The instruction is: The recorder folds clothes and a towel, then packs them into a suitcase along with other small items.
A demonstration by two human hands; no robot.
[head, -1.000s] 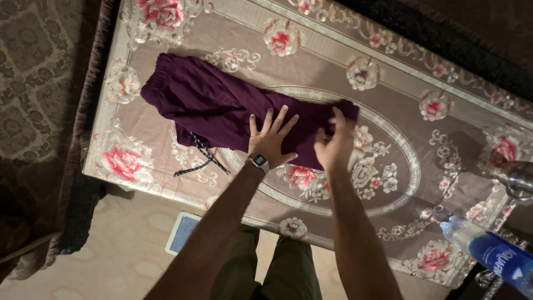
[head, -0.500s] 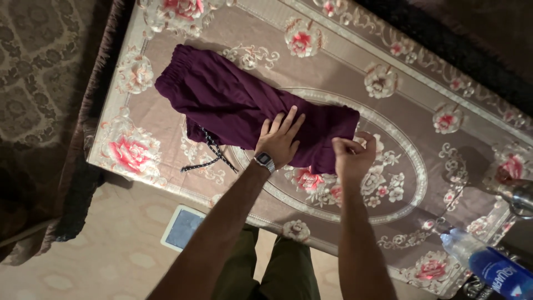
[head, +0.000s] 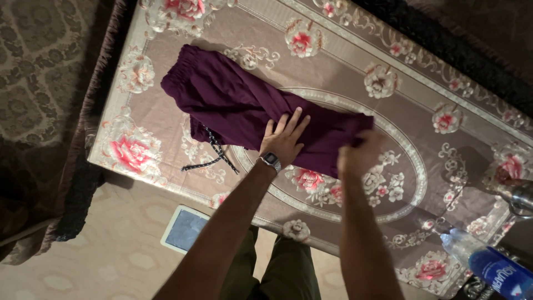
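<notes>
Dim room, patterned floor. Low table [head: 422, 72] under floral cloth fills view. Dark purple trousers [head: 233, 103] lie folded lengthwise across it, waistband far left, drawstring [head: 214, 155] trailing off near edge. My left hand [head: 284, 139] pressed flat on trousers, fingers spread, gripping nothing. My right hand [head: 358, 155] at cuff end, blurred; cannot tell if pinching fabric. Risk: smooth cloth may slide, fold skewing. Water bottle [head: 491, 264] at right corner. Wristwatch [head: 271, 160] on left wrist.
</notes>
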